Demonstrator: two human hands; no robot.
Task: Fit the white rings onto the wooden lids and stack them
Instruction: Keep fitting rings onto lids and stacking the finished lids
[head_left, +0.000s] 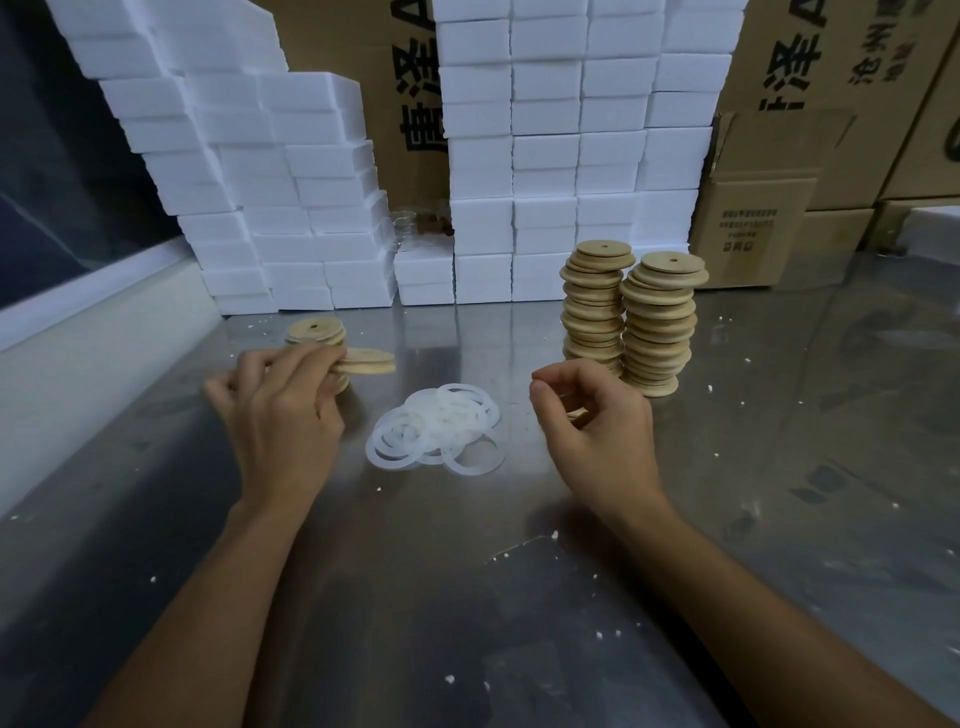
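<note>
Fingers of the left hand (278, 410) pinch round tan wooden lids (366, 361), hiding the short lid stack (317, 332) behind. The right hand (592, 415) curls, holding nothing plainly visible. Translucent white rings (436, 428) lie heaped between the hands on the scuffed steel table (467, 597); beyond them rise two tall lid stacks (631, 322), white foam blocks (545, 156) and cardboard cartons (769, 197).

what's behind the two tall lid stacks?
A wall of white foam blocks stands behind the tall lid stacks, with a cardboard box to the right. The stacks hide the lowest blocks.
</note>
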